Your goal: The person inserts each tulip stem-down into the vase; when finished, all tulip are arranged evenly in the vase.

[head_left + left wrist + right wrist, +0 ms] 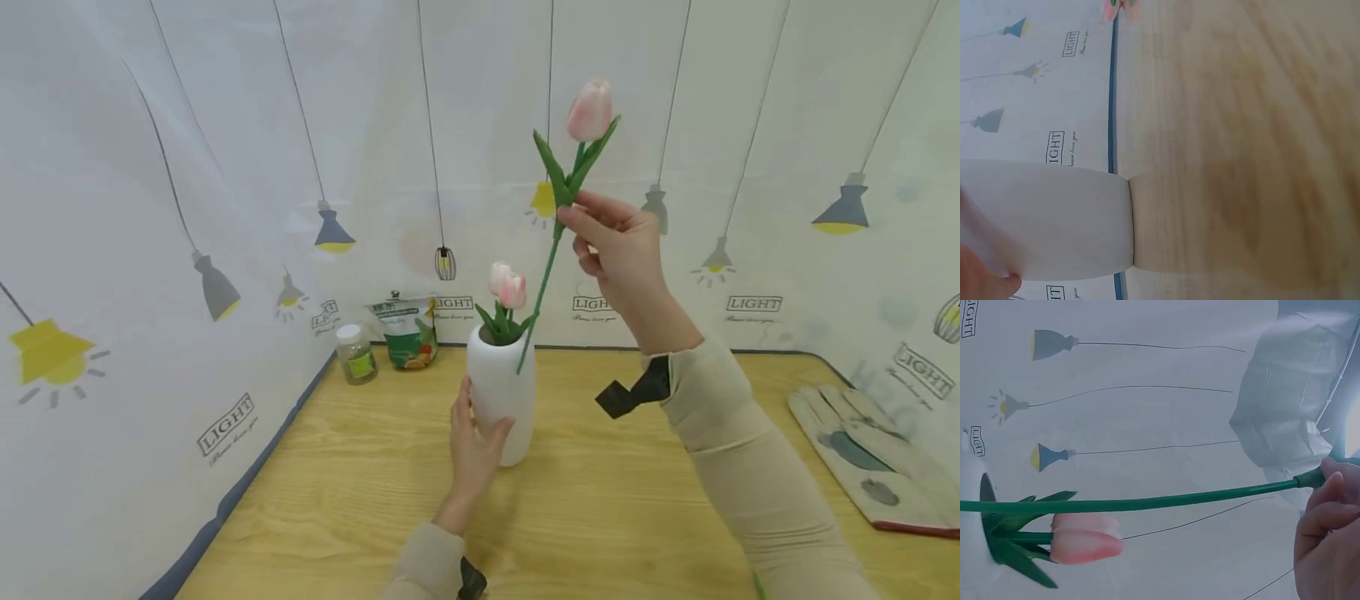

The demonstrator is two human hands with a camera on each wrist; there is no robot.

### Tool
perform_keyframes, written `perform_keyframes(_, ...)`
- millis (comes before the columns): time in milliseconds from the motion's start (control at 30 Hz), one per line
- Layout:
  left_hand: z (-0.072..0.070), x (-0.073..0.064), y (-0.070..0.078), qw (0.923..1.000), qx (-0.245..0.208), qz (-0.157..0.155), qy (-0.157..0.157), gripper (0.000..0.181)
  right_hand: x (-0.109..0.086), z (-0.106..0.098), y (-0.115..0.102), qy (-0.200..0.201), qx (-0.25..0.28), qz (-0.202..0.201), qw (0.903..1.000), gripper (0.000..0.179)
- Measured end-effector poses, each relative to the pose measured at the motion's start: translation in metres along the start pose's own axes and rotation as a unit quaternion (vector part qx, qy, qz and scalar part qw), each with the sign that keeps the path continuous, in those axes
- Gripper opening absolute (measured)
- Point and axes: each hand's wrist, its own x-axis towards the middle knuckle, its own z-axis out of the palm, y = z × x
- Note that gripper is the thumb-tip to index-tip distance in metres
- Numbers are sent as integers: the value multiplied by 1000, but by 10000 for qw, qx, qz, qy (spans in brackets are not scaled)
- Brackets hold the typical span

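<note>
A white vase (501, 400) stands upright on the wooden table, with pink tulips (513, 292) and green leaves showing above its rim. My left hand (474, 450) holds the vase low on its left side, the thumb across its front. Above and to the right of it, my right hand (622, 254) pinches another pink tulip (590, 111) by its stem, just below the leaves. This stem (1147, 503) slants down to the left. Its lower end overlaps the vase's upper right side in the head view; whether they touch, I cannot tell.
A small jar (356, 357) with a white lid and a green-and-white pouch (406, 333) stand at the back left. Work gloves (873, 462) lie at the right edge. A lamp-printed sheet (480, 167) surrounds the table. Something green (759, 587) shows beside the right sleeve.
</note>
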Motion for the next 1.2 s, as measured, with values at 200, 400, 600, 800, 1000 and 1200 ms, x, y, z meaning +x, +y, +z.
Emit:
perform_keyframes(200,0,0,0,9999,-106,23,-14,80,8,30,-16,-300,328,-1081,9931,21)
perform_keyframes(400,1,2,2,9999,-122,19,6,80,5,34,3,-310,-19,-868,9957,20)
perform_keyframes(600,4,2,-2,9998,-4,187,61,80,-6,18,53,-194,-904,84,9957,33)
perform_keyframes(800,3,-2,-2,9998,101,155,-20,80,-26,7,91,-365,-2025,756,9757,37)
perform_keyframes(1000,4,1,4,9997,86,172,-155,80,-27,0,110,-858,-3335,278,9384,28)
perform_keyframes(1200,0,-2,5,9997,138,-53,-218,79,-27,0,123,-1187,-4384,-91,8908,23)
